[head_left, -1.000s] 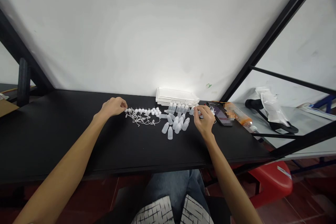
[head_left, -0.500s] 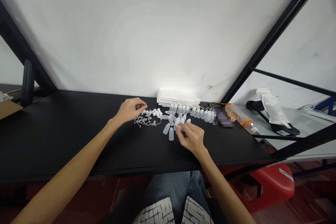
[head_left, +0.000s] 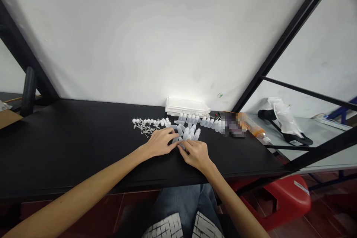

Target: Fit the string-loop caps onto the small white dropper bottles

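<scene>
My left hand point(head_left: 162, 142) and my right hand point(head_left: 196, 153) meet at the near side of a cluster of small translucent bottles point(head_left: 190, 132) on the black table. Fingers of both hands are bent around a bottle at the cluster's front edge, which they partly cover. White round caps point(head_left: 155, 121) lie in a row to the left, with thin white looped strips point(head_left: 145, 129) in front of them. More bottles with caps point(head_left: 211, 123) stand or lean in a row to the right.
A stack of flat white packs point(head_left: 187, 106) rests against the wall. At the right are a blurred dark item point(head_left: 232, 126), an orange-labelled bottle point(head_left: 252, 126) and a black frame post point(head_left: 259, 76). A red stool point(head_left: 290, 197) is below the table.
My left hand has moved right, from the caps to the bottles. My right hand has shifted slightly left and down, and the two hands are now together.
</scene>
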`<state>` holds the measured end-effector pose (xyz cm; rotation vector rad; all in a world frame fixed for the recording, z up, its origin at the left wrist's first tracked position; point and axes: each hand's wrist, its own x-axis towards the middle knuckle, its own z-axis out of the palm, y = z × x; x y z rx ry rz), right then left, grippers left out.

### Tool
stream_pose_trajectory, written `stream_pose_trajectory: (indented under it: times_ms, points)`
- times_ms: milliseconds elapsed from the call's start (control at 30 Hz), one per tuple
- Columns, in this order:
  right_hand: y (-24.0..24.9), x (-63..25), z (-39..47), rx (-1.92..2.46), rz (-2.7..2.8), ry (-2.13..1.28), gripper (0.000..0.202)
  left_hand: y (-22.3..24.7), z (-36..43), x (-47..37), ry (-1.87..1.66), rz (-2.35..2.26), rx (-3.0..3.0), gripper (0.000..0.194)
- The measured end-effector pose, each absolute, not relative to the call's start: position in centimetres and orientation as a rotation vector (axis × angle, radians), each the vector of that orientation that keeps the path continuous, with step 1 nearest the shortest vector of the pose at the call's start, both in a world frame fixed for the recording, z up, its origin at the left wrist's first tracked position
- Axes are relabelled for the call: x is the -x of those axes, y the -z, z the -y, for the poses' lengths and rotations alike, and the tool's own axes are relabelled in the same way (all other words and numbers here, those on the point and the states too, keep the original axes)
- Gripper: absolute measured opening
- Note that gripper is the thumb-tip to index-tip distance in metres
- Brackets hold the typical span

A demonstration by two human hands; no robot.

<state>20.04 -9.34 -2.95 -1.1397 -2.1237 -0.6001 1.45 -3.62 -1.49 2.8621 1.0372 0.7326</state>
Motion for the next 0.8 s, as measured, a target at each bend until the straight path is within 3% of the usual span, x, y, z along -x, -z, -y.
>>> stream_pose_trajectory:
  times_ms: [467, 633, 800]
  points:
    - [2.7, -20.2, 9.5, 1.118, 2.119, 0.613, 0.026, 1.5, 3.0, -0.9, -0.632, -1.127, -2.958, 0.022]
    - [2.0, -20.2, 9.1, 1.083, 2.012, 0.638, 0.025, 0.0, 1.7, 0.5, -0.906, -1.21, -2.709, 0.034]
    - [0.0, -18.5, 6.4, 1.208, 1.989, 0.565, 0.024, -1.2, -0.6, 3.0, -1.519, -1.306, -2.341, 0.037]
